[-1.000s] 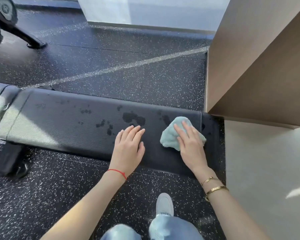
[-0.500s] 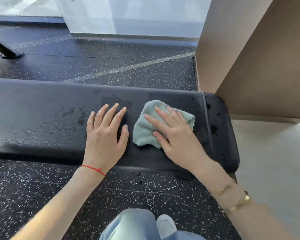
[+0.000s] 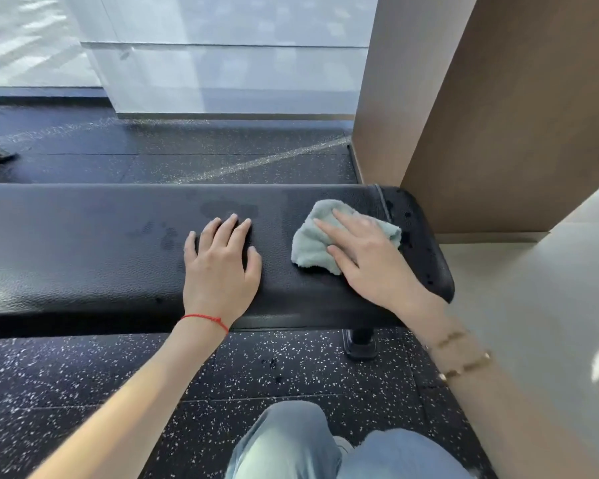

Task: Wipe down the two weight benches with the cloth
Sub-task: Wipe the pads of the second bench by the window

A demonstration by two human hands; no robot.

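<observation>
No writing, label, brand mark or number could be read anywhere in the view. The black bench pad (image 3: 83, 257) carried only dark wet spots and a pebbled grain, and the pale green cloth (image 3: 312, 243) on it showed no tag or print. The brown panel (image 3: 498, 115) at the far right and the speckled floor (image 3: 66, 392) on the near side were likewise plain, with no sign on either.

Brightly lit by daylight through the frosted glass wall (image 3: 229, 63) ahead. Soft sheen on the black padded vinyl bench (image 3: 83, 257) below that wall. Wide-angle bending toward edges; slightly soft overall.
</observation>
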